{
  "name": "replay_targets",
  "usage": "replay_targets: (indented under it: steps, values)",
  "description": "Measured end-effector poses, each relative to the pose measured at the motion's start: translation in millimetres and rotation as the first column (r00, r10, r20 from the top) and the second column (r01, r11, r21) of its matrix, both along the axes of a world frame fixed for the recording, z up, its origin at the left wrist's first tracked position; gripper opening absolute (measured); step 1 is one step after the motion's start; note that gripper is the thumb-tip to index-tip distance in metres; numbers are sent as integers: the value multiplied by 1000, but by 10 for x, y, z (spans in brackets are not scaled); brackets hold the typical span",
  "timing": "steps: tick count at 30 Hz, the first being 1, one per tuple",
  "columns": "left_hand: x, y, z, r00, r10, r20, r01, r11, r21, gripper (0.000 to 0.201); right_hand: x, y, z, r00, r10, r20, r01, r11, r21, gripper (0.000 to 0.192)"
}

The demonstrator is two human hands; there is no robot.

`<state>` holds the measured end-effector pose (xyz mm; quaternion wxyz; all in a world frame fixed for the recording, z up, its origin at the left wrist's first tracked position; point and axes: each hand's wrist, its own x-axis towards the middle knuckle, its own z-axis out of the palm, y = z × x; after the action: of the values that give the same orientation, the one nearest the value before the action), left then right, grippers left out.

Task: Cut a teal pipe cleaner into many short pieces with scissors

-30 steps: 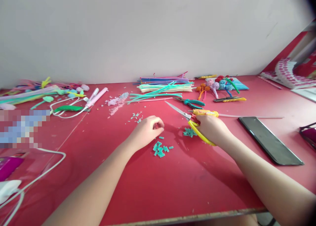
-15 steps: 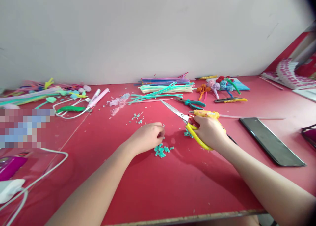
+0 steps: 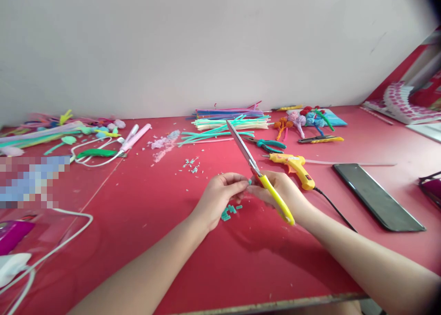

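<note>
My left hand (image 3: 225,194) pinches a small teal piece of pipe cleaner (image 3: 250,182) between thumb and forefinger. My right hand (image 3: 280,191) is wrapped on scissors with yellow handles (image 3: 277,200); their blades (image 3: 241,145) point up and away, pressed together or nearly so. The right fingertips meet the left ones at the teal piece. Just below the left hand lies a pile of short teal pipe cleaner pieces (image 3: 230,211), partly covered by that hand. Teal scraps (image 3: 191,164) are scattered farther back.
Bundled pipe cleaners (image 3: 230,123) lie by the wall, with teal-handled pliers (image 3: 270,145) in front. A yellow glue gun (image 3: 296,165) and a phone (image 3: 379,196) are at right. Fuzzy flowers (image 3: 303,120) sit behind. A pink hair straightener (image 3: 136,138) and white cable (image 3: 84,221) are at left.
My left hand has lifted off the table beside the pile and moved right. My right hand has come left with the scissors, turning their blades more upright, and the two hands now meet.
</note>
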<state>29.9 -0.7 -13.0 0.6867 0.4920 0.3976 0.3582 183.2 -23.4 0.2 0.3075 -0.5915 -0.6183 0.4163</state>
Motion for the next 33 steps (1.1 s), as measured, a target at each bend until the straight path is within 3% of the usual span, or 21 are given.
replay_targets:
  steps: [4, 11, 16, 18, 21, 24, 26, 29, 33]
  values:
    - [-16, 7, 44, 999, -45, -28, 45, 999, 14, 17, 22, 13, -16, 997, 22, 76, -25, 999, 29, 14]
    - [-8, -13, 17, 971, 8, -238, 51, 970, 238, 15, 7, 1, -118, 963, 50, 264, -92, 984, 149, 18]
    - [6, -2, 0, 977, -16, -214, 51, 986, 160, 15, 0, -4, -123, 962, -19, 274, -32, 983, 178, 18]
    - [-20, 23, 23, 962, 12, -274, 51, 973, 223, 16, 20, 6, -102, 972, -17, 236, -25, 985, 170, 14]
    - [-130, 128, 43, 872, 198, -448, 31, 890, 454, 22, 66, 29, -68, 977, -42, 207, 2, 982, 190, 12]
    - [-282, 296, -1, 697, 408, -590, 108, 754, 648, 36, 116, 54, -53, 978, -75, 196, 32, 977, 212, 13]
    - [-351, 393, -66, 586, 466, -663, 192, 715, 672, 38, 141, 67, -56, 979, -79, 186, 35, 972, 231, 14]
    - [-360, 455, -184, 515, 572, -638, 282, 590, 756, 28, 158, 80, -73, 981, -82, 174, 36, 966, 255, 15]
    - [-308, 476, -334, 446, 595, -669, 488, 466, 739, 70, 158, 87, -98, 981, -77, 176, 31, 967, 253, 16]
